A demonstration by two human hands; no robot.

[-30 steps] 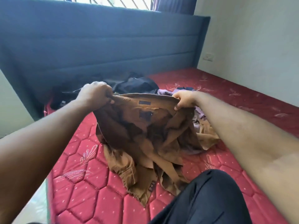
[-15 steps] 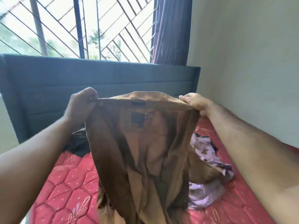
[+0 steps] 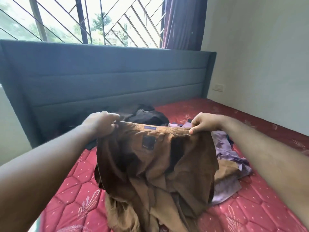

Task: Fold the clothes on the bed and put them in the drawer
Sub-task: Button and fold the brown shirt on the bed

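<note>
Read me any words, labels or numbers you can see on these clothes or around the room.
None can be read.
Blue tag at the brown garment waistband: no lettering legible.
Dark label below it: a faint line of print, too small and blurred.

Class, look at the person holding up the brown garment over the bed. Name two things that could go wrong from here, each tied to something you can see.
1. The brown garment is gripped only at its top edge by the left hand and right hand; its bunched lower part may fold crookedly.
2. Its hem lies against the purple garment, which could get dragged along.
</note>
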